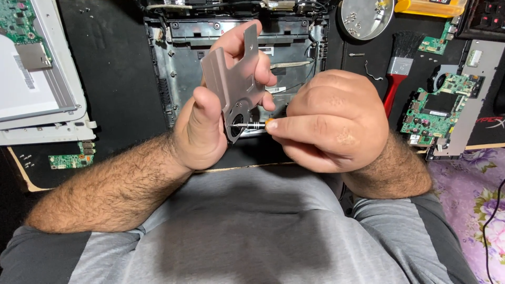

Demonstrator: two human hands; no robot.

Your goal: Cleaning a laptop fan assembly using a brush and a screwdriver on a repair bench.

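Note:
My left hand (202, 129) holds a thin grey metal bracket plate (236, 84) upright, thumb on its near face and fingers behind it. My right hand (329, 123) is closed around a small screwdriver (251, 125), whose metal shaft points left into a dark round hole at the plate's lower end. Both hands hover above an opened laptop base (184, 68) lying on a black mat.
A white laptop lid with a green board (31, 79) lies at the left. At the right sit a red-handled brush (398, 68), a green circuit board (439, 108), a round metal dish holding screws (365, 18) and a yellow case (428, 6). A floral cloth (473, 205) covers the lower right.

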